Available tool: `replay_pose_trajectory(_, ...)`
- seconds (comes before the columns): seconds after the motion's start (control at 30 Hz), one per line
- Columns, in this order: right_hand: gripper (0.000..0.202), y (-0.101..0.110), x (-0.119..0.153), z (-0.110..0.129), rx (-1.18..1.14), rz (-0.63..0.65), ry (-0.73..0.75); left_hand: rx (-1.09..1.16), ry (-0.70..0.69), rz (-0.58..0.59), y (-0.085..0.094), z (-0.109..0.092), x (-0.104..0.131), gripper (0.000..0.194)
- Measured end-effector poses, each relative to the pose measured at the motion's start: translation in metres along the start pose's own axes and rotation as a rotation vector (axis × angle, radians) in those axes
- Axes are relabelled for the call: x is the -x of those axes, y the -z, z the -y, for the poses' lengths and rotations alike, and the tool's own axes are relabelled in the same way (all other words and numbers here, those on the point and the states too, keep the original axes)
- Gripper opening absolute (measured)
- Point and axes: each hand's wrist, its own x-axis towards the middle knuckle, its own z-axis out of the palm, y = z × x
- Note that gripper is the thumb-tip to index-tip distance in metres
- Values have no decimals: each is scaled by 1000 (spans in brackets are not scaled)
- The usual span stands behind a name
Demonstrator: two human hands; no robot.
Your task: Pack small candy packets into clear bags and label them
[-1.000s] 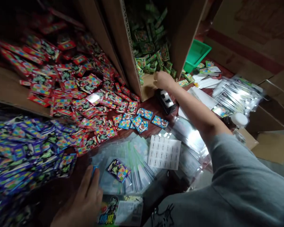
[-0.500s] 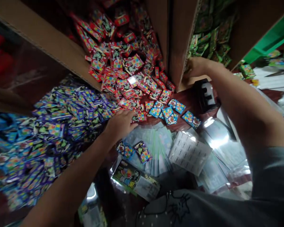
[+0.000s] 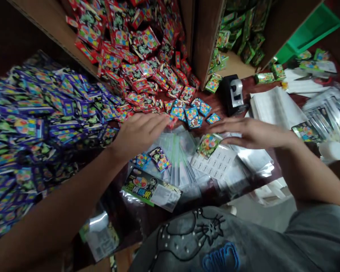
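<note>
My left hand [image 3: 138, 132] is palm down, its fingers close together, with a small red candy packet [image 3: 172, 121] at the fingertips. Most of that packet is hidden under the fingers. My right hand [image 3: 246, 132], slightly blurred, has its fingers stretched left and its thumb apart. Just beyond its thumb, a green candy packet [image 3: 208, 145] rests over a sheet of printed labels [image 3: 215, 162]. Several blue candy packets [image 3: 193, 116] are grouped between the hands. A purple candy packet [image 3: 160, 158] lies on clear plastic bags [image 3: 178, 151], beside another blue one.
Red packets [image 3: 138, 71] spill from a cardboard box at the back. A purple heap [image 3: 59, 102] spreads on the left. Green packets [image 3: 243, 34] fill another box, near a black tape dispenser [image 3: 232, 94]. A printed header card [image 3: 150, 189] lies in front; a green bin [image 3: 308, 34] stands back right.
My right hand has come out of the box of green packets toward the label sheet, where a green packet now shows. My left hand has moved right with a red packet. The view has shifted.
</note>
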Motion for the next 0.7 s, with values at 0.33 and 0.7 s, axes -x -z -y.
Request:
replay_pose_trajectory(0.33,66,-68,-79,-28,-53,196,22,87,-67,-37,-9,-36,101,36)
replay_pose_trajectory(0.7,132,-149,-212,34,268,473,217,133,54,209,-14,-143,158,81)
